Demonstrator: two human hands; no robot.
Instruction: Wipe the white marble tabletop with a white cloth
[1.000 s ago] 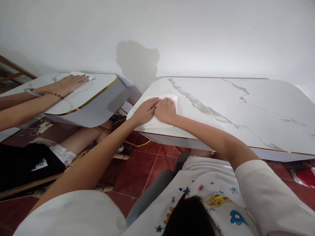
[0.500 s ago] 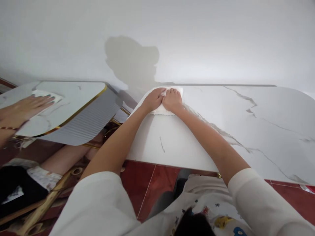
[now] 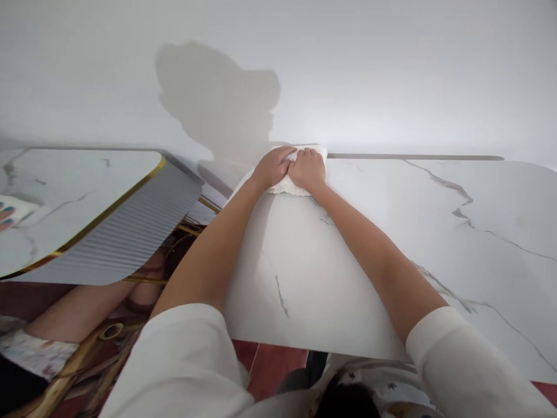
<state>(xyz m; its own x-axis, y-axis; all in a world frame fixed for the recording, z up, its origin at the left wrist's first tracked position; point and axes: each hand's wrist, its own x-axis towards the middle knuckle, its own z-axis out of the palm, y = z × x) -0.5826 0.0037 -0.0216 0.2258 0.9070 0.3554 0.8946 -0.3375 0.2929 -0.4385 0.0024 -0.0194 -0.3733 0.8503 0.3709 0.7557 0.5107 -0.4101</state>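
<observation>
clearly, both hands are working close together on a white cloth (image 3: 287, 187), which is lying on the marble-patterned surface (image 3: 313, 278), at its far edge and toward its left end. the left hand (image 3: 272, 165) is pressing on the cloth's left part, and the right hand (image 3: 308, 169) is pressing just beside it, on the cloth's right part. in each grip the fingers are lying together, bending over the fabric; i cannot tell whether either is pinching it. a scalloped hem is showing on the near side. the left forearm (image 3: 209, 249) and right forearm (image 3: 369, 255) are stretching out across the surface, with white sleeves (image 3: 183, 360) at its near edge. a pale wall (image 3: 391, 69) is rising behind the surface and carrying a dark shadow (image 3: 217, 93). left of the surface, a gold-trimmed table (image 3: 87, 200) is standing apart, where another person's fingers (image 3: 6, 215) are resting on a second cloth (image 3: 20, 209). below the surface, red floor tiles (image 3: 278, 366) are showing.
</observation>
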